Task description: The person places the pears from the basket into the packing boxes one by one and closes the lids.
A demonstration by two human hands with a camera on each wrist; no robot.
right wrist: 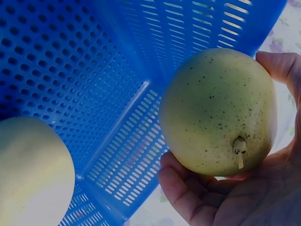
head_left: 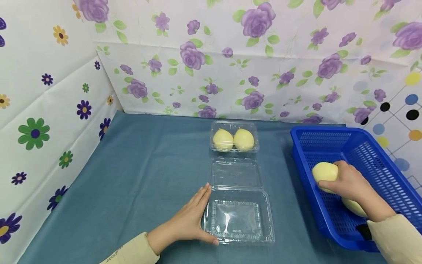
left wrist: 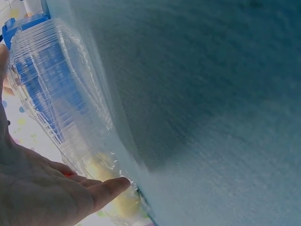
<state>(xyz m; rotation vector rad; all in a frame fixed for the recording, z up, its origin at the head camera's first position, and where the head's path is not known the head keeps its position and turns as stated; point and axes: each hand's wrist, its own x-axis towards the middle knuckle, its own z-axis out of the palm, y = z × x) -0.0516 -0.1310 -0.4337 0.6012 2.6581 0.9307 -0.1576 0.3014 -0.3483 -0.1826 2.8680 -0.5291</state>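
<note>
In my right hand [head_left: 354,184] I grip a pale yellow pear [head_left: 324,175], held over the left part of the blue basket [head_left: 304,200]. Dark specks and a short stem show on this pear [right wrist: 218,113] in the right wrist view. A second pear [head_left: 353,207] lies lower in the basket, partly hidden under my right arm. My left hand [head_left: 186,222] rests along the left side of an open clear plastic clamshell box [head_left: 237,220], fingers fairly straight and thumb spread at the near corner. No fruit lies in that box, and its lid [head_left: 235,173] is folded back, away from me.
Beyond the open lid stands a closed clear box [head_left: 234,126] with two pears [head_left: 244,139] inside. A teal cloth [head_left: 132,183] covers the table. Flowered sheets [head_left: 227,73] hang behind and at the left.
</note>
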